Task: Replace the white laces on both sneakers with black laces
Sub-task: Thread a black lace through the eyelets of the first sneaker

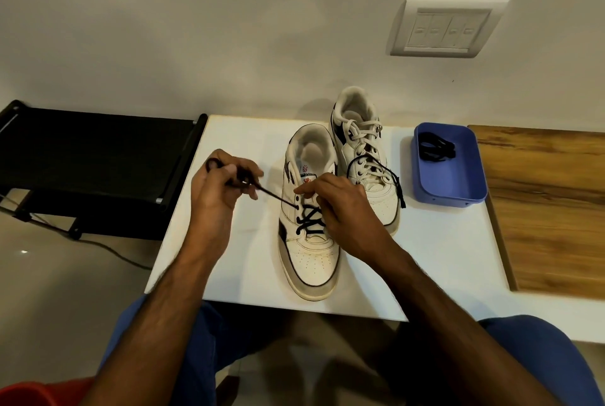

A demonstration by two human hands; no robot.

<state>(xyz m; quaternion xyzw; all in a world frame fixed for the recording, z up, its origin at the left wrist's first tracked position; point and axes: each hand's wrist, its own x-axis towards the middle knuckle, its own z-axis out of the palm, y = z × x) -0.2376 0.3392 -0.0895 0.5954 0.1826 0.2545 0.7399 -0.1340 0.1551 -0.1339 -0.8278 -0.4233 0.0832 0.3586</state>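
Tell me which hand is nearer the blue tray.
Right. The right hand rests on the near sneaker, left of the blue tray; the left hand pulls the black lace farther left.

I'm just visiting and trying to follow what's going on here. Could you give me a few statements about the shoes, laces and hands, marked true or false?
1. The left hand grips a black lace. True.
2. The far sneaker has no white lace. False: it is still laced in white.
3. The blue tray holds a black lace. True.
4. The near sneaker is fully laced in black. False: only its lower eyelets are.
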